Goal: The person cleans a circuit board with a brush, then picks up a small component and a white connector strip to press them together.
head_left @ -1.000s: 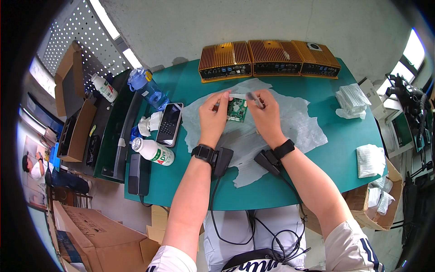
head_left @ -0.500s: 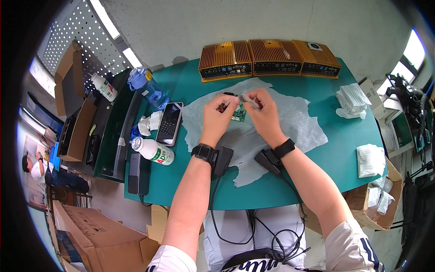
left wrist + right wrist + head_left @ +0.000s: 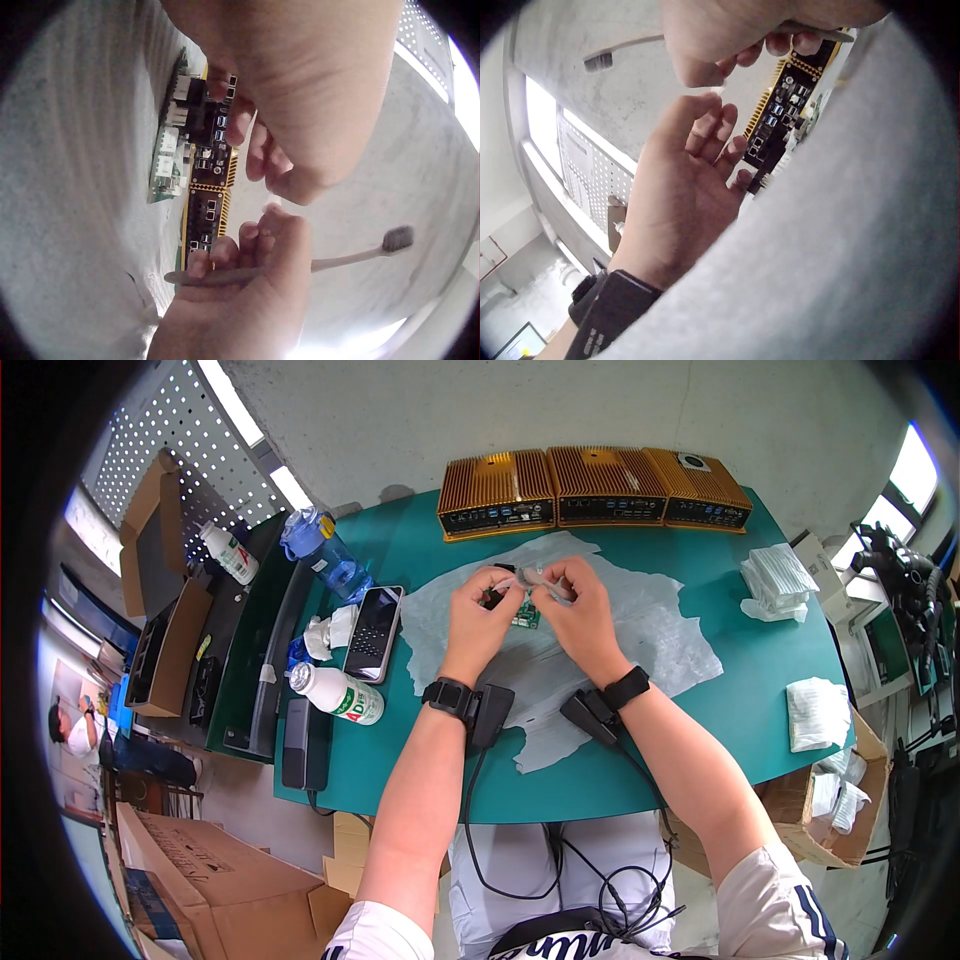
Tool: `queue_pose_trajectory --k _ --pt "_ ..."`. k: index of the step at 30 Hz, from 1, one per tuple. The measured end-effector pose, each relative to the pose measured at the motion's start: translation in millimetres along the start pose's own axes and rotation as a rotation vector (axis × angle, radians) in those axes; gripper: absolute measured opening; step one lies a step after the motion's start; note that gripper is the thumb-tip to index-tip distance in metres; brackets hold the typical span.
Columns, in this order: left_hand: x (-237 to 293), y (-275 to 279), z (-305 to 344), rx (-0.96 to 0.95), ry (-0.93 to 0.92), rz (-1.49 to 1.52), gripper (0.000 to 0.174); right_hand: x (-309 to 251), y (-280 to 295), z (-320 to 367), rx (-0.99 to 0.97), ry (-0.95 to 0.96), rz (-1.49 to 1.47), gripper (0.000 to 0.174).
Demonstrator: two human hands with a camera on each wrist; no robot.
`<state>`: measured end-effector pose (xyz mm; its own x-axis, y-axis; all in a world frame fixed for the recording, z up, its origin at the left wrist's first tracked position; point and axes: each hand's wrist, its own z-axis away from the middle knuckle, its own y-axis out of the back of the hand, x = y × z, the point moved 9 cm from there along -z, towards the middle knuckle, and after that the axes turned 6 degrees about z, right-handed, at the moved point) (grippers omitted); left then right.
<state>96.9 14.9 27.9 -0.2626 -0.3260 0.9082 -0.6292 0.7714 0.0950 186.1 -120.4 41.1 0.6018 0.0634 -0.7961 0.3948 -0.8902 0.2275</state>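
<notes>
My right hand [image 3: 580,610] grips a toothbrush [image 3: 349,259] with a greyish handle and dark bristles; the head points up and away from the board. My left hand [image 3: 475,615] has its thumb and finger pinched at a small whitish piece [image 3: 274,201], where the fingertips of both hands meet. What this piece is, I cannot tell. Beneath the hands a green circuit board [image 3: 527,617] with white connectors [image 3: 166,142] and a black block lies on a crumpled white foam sheet [image 3: 640,630]. The hands hide most of the board in the head view.
Three gold finned computer boxes [image 3: 610,485] line the back of the green table [image 3: 430,760]. At the left are a water bottle [image 3: 340,570], a phone [image 3: 375,635] and a white bottle [image 3: 340,695]. Wrapped white packets [image 3: 818,715] lie at the right. Cables hang from both wrists.
My hands were apart around the board, the left at its left edge. They have come together above it, fingertips meeting, and now cover more of it. The toothbrush stays in my right hand.
</notes>
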Motion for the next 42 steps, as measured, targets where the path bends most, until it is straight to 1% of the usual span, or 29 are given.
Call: queue_pose_trajectory --k 2,4,8,10,11,13,14,16,17,19,20,22,26,28,31,38,40,42 --pt "-1.1 0.9 0.5 0.012 -0.009 0.002 0.011 1.0 -0.7 0.2 -0.006 0.001 0.006 0.016" --pt "-14.6 4.7 0.6 0.055 0.094 0.172 0.012 12.7 0.6 0.7 0.017 -0.09 -0.004 0.019" --pt "-18.5 7.7 -1.3 0.082 0.107 0.272 0.014 15.8 1.5 -0.3 0.033 -0.128 -0.058 0.02" --pt "-19.5 9.3 -0.2 0.115 0.14 0.32 0.016 0.7 4.9 -1.5 0.017 -0.057 -0.023 0.02" --pt "-22.6 10.8 -0.5 0.116 0.14 0.32 0.016 5.4 2.9 -1.8 0.017 -0.057 -0.023 0.02" --pt "-27.5 14.8 -2.2 0.109 0.111 0.352 0.021 3.1 1.9 -2.3 0.075 0.109 0.135 0.025" --pt "-26.2 14.9 -1.9 0.109 0.111 0.352 0.021 -2.1 3.0 -2.4 0.075 0.109 0.135 0.025" --pt "-25.4 16.9 -0.6 0.132 0.124 0.42 0.022 -11.8 5.2 -0.8 0.08 0.092 0.253 0.027" --pt "-27.7 18.2 -1.2 0.132 0.123 0.42 0.022 -12.1 5.6 0.3 0.081 0.093 0.253 0.027" --pt "-32.3 16.8 -3.6 0.085 0.125 0.526 0.023 -12.3 4.7 1.3 0.065 0.096 0.339 0.026" --pt "-31.3 17.7 -4.0 0.085 0.124 0.526 0.023 -9.7 3.6 1.3 0.065 0.097 0.339 0.026" --pt "-31.0 14.2 -4.5 0.046 0.15 0.692 0.025 3.3 1.4 1.3 0.064 0.031 0.317 0.023" --pt "-21.8 13.6 -4.6 0.018 0.199 0.731 0.027 -3.1 2.3 2.3 0.043 0.045 0.333 0.024" --pt "-13.6 10.2 -3.1 -0.014 0.209 0.698 0.029 3.5 -3.3 3.7 -0.035 -0.034 0.334 0.027" --pt "-12.4 8.4 -3.8 -0.017 0.214 0.668 0.029 2.0 -2.8 2.9 -0.057 -0.066 0.344 0.029" --pt "-22.0 10.1 -5.0 -0.008 0.2 0.677 0.03 4.6 -3.0 2.5 -0.08 -0.086 0.434 0.031" --pt "-31.4 15.1 -3.7 0.051 0.204 0.652 0.032 5.7 -1.7 2.6 -0.068 -0.106 0.423 0.032" --pt "-27.1 13.6 -2.7 0.05 0.203 0.643 0.033 6.9 -1.9 2.8 -0.069 -0.116 0.422 0.032"
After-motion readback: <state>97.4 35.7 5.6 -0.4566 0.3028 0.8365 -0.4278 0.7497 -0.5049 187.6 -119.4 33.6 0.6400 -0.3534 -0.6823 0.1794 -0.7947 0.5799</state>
